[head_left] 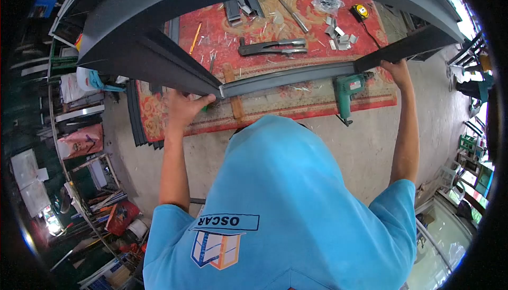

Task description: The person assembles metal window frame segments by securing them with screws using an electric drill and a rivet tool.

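A dark grey metal frame (288,80), long and rectangular, is raised and tilted over the work table, with one long side arching close to the camera. My left hand (185,106) grips its near left corner, thumb below and fingers hidden behind the profile. On the other side, my right hand (398,73) is closed round the right end piece, fingers partly hidden. Below that end lies a green power drill (345,91) on the table. A wooden strip (232,97) passes under the near bar, close to my left hand.
The table has a red patterned cloth (312,109). On it lie a black long-handled tool (272,47), a pencil (195,38), a tape measure (361,11), small metal brackets (341,37) and a clear plastic bag (327,3). Cluttered racks (69,147) stand left.
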